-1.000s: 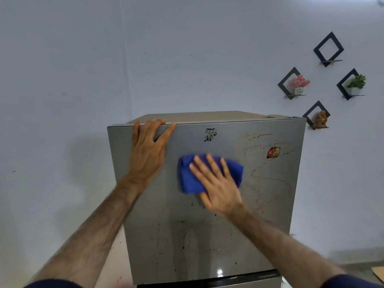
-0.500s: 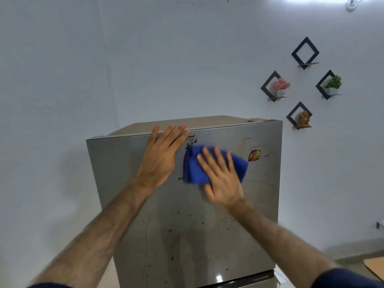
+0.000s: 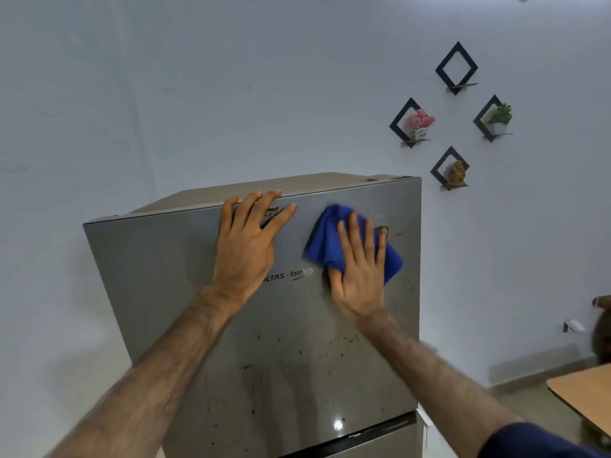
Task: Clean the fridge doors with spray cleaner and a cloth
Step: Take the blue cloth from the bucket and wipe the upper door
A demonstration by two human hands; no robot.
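Item: upper fridge door [image 3: 185, 292], grey metallic finish, upright, its long axis running top to bottom; a brand mark sits mid-panel and dark specks are scattered across the lower half. Item: blue cloth [image 3: 325, 239], bunched, pressed flat against the door's upper right area, with a small sticker [image 3: 383, 230] just beside its right edge. Right hand [image 3: 358, 276]: fingers [image 3: 353, 233] spread and extended upward, palm flat on the cloth, pinning it to the panel rather than gripping it. Left hand [image 3: 246, 249]: fingers splayed, tips hooked at the door's top edge, holding nothing, apparently bracing the fridge. Relation of note: the soiled lower area lies directly below the right hand, along the door's long axis, so the right hand is the nearer and the next stroke probably runs downward. Spray cleaner: not in view. Lower door [image 3: 373, 449]: only its top strip visible at frame bottom, seemingly not yet wiped. Also present: four diamond wall shelves [image 3: 456, 68] to the right, and a wooden surface [image 3: 585, 391] at lower right.
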